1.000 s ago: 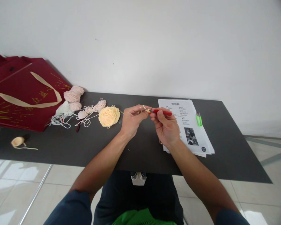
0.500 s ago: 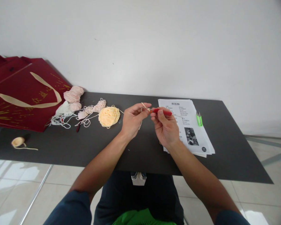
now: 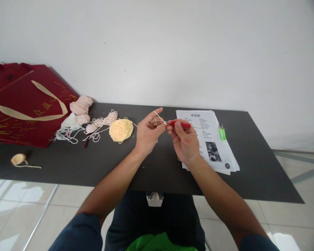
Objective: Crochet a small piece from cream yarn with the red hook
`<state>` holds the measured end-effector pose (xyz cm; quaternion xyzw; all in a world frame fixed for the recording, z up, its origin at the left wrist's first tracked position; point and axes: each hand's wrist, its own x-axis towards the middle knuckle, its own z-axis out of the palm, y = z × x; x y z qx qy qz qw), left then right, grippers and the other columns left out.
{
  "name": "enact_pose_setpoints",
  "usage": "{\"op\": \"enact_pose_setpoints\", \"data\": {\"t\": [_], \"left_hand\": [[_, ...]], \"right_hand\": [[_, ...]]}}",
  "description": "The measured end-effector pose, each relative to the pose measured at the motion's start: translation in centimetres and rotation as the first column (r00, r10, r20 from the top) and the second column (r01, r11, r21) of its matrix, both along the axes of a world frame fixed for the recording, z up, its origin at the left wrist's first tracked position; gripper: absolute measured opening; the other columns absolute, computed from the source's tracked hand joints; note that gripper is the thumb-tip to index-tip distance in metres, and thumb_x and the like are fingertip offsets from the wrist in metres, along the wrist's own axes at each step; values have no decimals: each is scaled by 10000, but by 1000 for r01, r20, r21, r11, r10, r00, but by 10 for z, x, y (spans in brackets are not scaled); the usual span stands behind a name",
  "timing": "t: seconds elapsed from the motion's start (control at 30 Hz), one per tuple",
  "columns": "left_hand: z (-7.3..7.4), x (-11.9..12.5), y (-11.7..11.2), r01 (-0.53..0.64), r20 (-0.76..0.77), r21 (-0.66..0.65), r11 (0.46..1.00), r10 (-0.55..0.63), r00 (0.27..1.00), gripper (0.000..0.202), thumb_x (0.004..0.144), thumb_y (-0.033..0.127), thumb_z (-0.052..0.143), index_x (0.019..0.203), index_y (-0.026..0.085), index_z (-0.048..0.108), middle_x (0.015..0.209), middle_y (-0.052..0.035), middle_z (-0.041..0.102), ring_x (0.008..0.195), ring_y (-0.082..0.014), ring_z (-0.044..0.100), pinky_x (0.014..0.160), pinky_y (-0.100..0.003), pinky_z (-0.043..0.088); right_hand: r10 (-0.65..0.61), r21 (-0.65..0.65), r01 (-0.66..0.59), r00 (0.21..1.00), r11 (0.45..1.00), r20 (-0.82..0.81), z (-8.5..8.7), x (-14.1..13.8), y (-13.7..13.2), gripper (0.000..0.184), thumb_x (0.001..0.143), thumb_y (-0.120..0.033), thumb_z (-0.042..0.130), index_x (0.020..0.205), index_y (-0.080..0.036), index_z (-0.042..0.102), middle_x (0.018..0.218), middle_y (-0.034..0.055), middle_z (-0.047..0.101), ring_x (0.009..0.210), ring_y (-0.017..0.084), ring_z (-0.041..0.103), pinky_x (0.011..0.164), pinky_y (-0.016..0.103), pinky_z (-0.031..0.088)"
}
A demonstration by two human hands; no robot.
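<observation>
My right hand (image 3: 184,141) is closed around the red handle of a crochet hook (image 3: 181,124), whose metal shaft points left toward my other hand. My left hand (image 3: 148,134) pinches a small bit of yellow yarn work at thumb and fingertips, mostly hidden by the fingers. A strand of yarn (image 3: 158,115) runs over its raised index finger down to the hook. Left of that hand sits the yellow yarn ball (image 3: 121,130), with a strand leading toward the hand.
Printed sheets (image 3: 209,118) lie under and beside my right hand, with green thread snips (image 3: 222,132) on their right edge. Pink yarn (image 3: 81,105) and white yarn (image 3: 68,129) lie by a red gift bag (image 3: 28,101). A small cream crocheted piece (image 3: 19,159) rests at the far left.
My left index finger has lifted, stretching the yarn strand up from the hook. The hook's shaft shows more between the hands. The view has shifted slightly.
</observation>
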<state>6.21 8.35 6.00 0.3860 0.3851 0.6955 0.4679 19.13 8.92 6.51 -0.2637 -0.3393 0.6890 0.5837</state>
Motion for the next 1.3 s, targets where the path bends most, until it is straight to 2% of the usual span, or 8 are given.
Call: {"op": "enact_pose_setpoints", "data": {"t": [0.2,0.43,0.77,1.03,1.3], "left_hand": [[5,1,-2,2,-32,16,1000,-1,999,447,744,127,811,1179,216,759,811,30,718,717,-70,667,710,-207,539],[8,0,-4,-31,-116,-7,1000,30,993,433,743,159,809,1170,208,759,805,25,716,708,-88,666,703,-228,540],[5,-2,-1,15,-44,-20,1000,-15,999,452,717,154,818,1161,214,766,801,23,714,685,-80,640,668,-220,511],[13,0,-4,-113,-190,1,994,111,975,428,694,114,775,1114,199,764,732,39,686,623,-76,579,600,-212,460],[12,-2,-4,-151,-230,5,988,149,962,416,708,115,762,1114,209,766,742,38,695,623,-82,587,615,-226,472]], "right_hand": [[-41,18,40,998,999,42,0,2,2,139,844,-355,846,907,-256,770,934,-24,813,721,84,715,700,202,632],[-67,86,60,995,995,78,1,3,2,97,878,-337,814,906,-259,764,930,-20,802,717,83,689,681,211,593],[-77,100,67,993,993,94,3,4,3,114,868,-346,817,891,-255,753,916,-18,792,712,94,672,665,231,571],[-181,207,153,976,966,124,7,13,8,151,828,-319,855,848,-258,718,872,-30,766,643,88,617,610,241,502],[-279,318,209,940,925,195,6,18,8,132,852,-326,834,858,-269,714,889,-17,756,628,101,609,610,277,480]]}}
